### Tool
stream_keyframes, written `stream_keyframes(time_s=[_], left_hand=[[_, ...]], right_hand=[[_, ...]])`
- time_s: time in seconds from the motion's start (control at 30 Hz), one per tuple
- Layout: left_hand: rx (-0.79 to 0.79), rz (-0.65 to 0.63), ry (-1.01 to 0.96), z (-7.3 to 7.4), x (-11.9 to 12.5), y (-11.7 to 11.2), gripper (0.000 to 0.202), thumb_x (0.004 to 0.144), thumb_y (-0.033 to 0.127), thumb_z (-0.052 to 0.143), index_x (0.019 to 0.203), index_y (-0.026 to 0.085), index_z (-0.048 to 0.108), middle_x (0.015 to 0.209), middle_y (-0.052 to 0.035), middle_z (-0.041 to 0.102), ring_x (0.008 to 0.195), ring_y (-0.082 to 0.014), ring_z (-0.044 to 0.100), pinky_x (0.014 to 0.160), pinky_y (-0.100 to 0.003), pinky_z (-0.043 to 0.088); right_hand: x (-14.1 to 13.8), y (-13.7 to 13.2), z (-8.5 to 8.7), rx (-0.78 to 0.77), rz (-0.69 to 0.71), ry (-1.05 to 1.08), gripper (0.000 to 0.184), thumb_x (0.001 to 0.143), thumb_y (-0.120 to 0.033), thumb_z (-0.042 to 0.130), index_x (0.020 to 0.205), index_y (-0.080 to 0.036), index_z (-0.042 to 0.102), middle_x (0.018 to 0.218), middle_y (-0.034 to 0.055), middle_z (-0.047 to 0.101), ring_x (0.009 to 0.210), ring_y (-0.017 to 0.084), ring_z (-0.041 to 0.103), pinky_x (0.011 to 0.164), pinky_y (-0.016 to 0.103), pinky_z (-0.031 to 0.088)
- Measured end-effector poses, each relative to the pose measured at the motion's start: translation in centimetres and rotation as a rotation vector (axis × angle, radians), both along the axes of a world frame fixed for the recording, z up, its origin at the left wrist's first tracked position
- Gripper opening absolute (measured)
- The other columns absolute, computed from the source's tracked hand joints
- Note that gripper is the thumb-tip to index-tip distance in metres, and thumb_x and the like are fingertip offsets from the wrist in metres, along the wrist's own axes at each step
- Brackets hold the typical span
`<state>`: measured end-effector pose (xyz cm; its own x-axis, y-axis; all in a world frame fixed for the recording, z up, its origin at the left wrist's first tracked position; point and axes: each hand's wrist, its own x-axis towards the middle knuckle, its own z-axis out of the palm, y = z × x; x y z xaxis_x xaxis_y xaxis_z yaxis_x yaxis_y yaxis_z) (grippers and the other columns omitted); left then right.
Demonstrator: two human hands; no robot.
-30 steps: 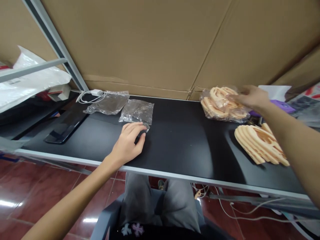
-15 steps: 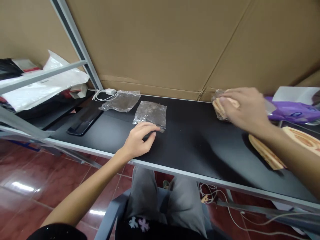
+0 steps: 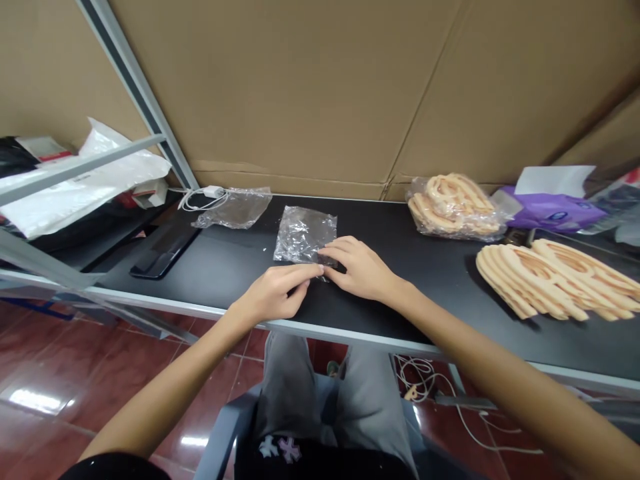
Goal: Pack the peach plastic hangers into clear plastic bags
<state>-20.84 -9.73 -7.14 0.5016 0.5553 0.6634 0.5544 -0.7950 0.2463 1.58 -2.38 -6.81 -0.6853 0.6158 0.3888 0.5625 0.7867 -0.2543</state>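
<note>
A clear plastic bag (image 3: 304, 233) lies flat on the black tabletop in front of me. My left hand (image 3: 280, 290) is at its lower right edge, index finger and thumb closed together there. My right hand (image 3: 361, 272) meets it at the same corner, fingers bent over the edge and thumb underneath. The fingertips of both hands nearly touch, and they partly hide that corner. Further right sits a filled clear bag (image 3: 453, 207) of pale, wood-like cut-out pieces. Loose pale cut-out pieces (image 3: 545, 277) lie fanned in a row near the right end.
Another clear bag (image 3: 240, 207) and a white charger cable (image 3: 203, 198) lie back left. A dark phone-like slab (image 3: 165, 250) is near the left end. A purple tissue pack (image 3: 555, 210) stands back right. A metal post (image 3: 135, 87) rises at left, before cardboard (image 3: 300, 87).
My right hand has left the filled bag at the right and come to the flat bag's corner beside my left hand. The view has shifted right, showing more loose pieces.
</note>
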Motion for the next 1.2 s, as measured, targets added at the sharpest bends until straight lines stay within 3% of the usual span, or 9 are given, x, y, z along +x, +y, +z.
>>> stream_keyframes(time_s=[0.2,0.3,0.43,0.53,0.67,0.83,1.03,1.2], left_hand=[[-0.008,-0.005,0.072,-0.2,0.1,-0.4,0.038,0.094,0.007,0.049,0.122,0.021,0.07,0.117,-0.0067,0.079,0.103,-0.0184,0.078,0.092,-0.03,0.064],[0.065,0.089,-0.006,0.4,-0.4,0.3,0.032,0.093,0.009,0.052,0.113,0.021,0.073,0.11,-0.0065,0.08,0.101,-0.019,0.078,0.091,-0.032,0.064],[-0.013,0.291,-0.065,1.9,-1.8,4.1,0.024,0.095,0.021,0.058,0.112,0.019,0.075,0.115,-0.0091,0.078,0.11,-0.0229,0.073,0.102,-0.042,0.058],[-0.218,0.2,0.046,2.5,-2.5,8.1,0.029,0.096,0.034,0.06,0.117,0.02,0.076,0.127,-0.0091,0.075,0.13,-0.027,0.064,0.117,-0.05,0.047],[-0.375,0.119,0.21,1.6,-2.1,11.3,0.038,0.095,0.043,0.062,0.124,0.022,0.075,0.142,-0.0093,0.067,0.143,-0.0308,0.053,0.121,-0.054,0.04],[-0.374,0.158,0.175,0.7,-1.1,11.0,0.041,0.097,0.048,0.06,0.13,0.025,0.071,0.146,-0.0089,0.064,0.145,-0.0303,0.051,0.124,-0.057,0.032],[-0.423,0.144,0.259,1.4,-0.8,9.8,0.066,0.081,0.059,0.077,0.137,0.026,0.065,0.155,-0.0108,0.055,0.148,-0.0356,0.045,0.126,-0.061,0.021],[-0.342,0.15,0.085,1.4,-0.6,9.7,0.043,0.086,0.04,0.073,0.125,0.022,0.07,0.135,-0.0092,0.071,0.131,-0.0301,0.062,0.116,-0.049,0.041]], right_hand=[[0.2,0.4,0.0,-0.001,-0.05,-0.001,0.026,0.097,-0.027,0.058,0.111,-0.02,0.077,0.114,0.0119,0.078,0.111,0.029,0.065,0.098,0.047,0.051],[0.4,0.7,-0.2,-0.014,-0.054,0.028,0.024,0.096,-0.027,0.058,0.109,-0.022,0.078,0.112,0.0105,0.078,0.11,0.028,0.065,0.096,0.045,0.053],[0.9,1.1,-0.4,0.007,-0.021,0.104,0.024,0.096,-0.026,0.06,0.11,-0.022,0.079,0.114,0.0115,0.076,0.112,0.028,0.063,0.097,0.045,0.054],[1.4,1.3,-0.6,0.055,0.024,0.12,0.025,0.097,-0.023,0.058,0.108,-0.022,0.08,0.124,0.0131,0.072,0.119,0.03,0.06,0.098,0.048,0.053],[2.1,1.2,-0.6,0.11,0.075,0.043,0.036,0.097,-0.013,0.051,0.11,-0.029,0.081,0.135,0.0119,0.065,0.128,0.031,0.053,0.101,0.052,0.05],[2.2,0.8,-0.2,0.112,0.054,0.005,0.04,0.097,-0.01,0.046,0.108,-0.028,0.08,0.133,0.0112,0.065,0.13,0.029,0.051,0.104,0.05,0.047],[2.0,0.4,0.2,0.133,0.076,0.064,0.034,0.096,-0.01,0.048,0.103,-0.025,0.078,0.126,0.0106,0.07,0.126,0.03,0.055,0.101,0.05,0.047],[2.4,0.9,-0.1,0.209,0.081,0.103,0.04,0.088,0.001,0.047,0.098,-0.023,0.077,0.12,0.0105,0.069,0.121,0.028,0.055,0.097,0.047,0.049]])
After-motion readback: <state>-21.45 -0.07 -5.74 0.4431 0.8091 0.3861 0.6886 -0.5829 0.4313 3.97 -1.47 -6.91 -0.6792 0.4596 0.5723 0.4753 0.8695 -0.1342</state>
